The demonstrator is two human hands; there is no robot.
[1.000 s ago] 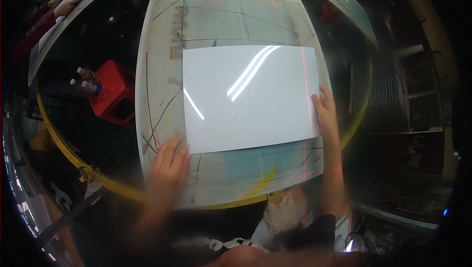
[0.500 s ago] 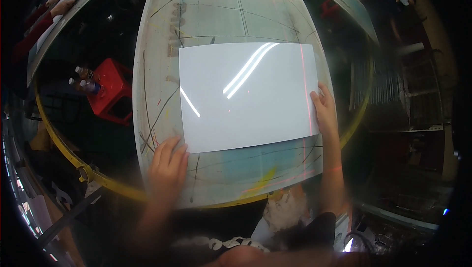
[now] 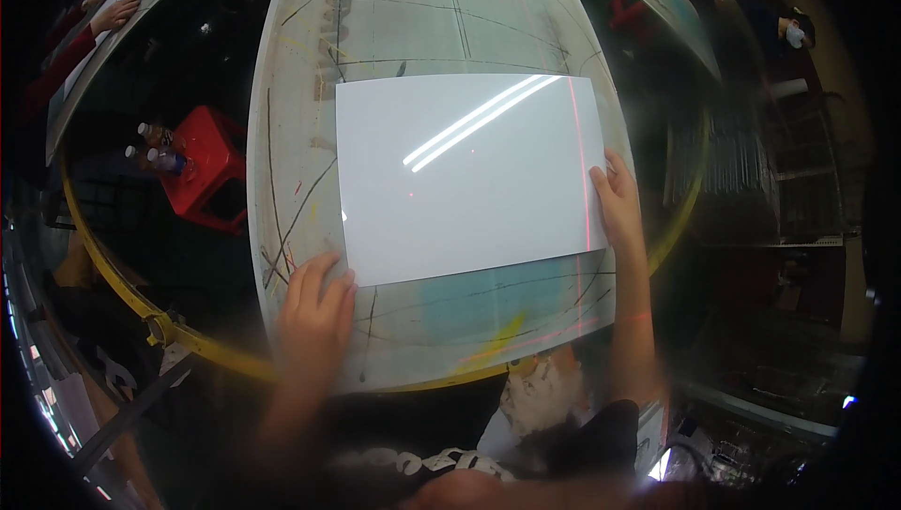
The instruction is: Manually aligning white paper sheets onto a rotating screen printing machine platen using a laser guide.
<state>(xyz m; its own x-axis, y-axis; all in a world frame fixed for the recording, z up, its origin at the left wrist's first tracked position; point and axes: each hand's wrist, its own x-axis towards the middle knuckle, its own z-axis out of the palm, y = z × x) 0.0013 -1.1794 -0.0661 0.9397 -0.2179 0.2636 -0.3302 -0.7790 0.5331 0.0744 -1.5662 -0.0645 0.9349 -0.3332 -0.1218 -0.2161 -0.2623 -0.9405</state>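
- Your left hand [image 3: 314, 308] lies flat and spread on the worktable [image 3: 300, 116], fingertips touching the near left corner of the glossy white sheet [image 3: 465, 172]; it grips nothing.
- Your right hand [image 3: 619, 200] rests open against the sheet's right edge, fingers laid on it.
- The sheet lies flat in the middle of the scuffed, line-marked table.
- Off to your left, a red stool [image 3: 206, 167] stands beside some bottles [image 3: 155, 153].

Your worktable [image 3: 310, 69] is pretty beat up: pale top covered in scratched lines, with teal and yellow paint smears near you. One glossy white sheet [image 3: 469, 177] lies flat across its middle, right edge close to the table's right side.
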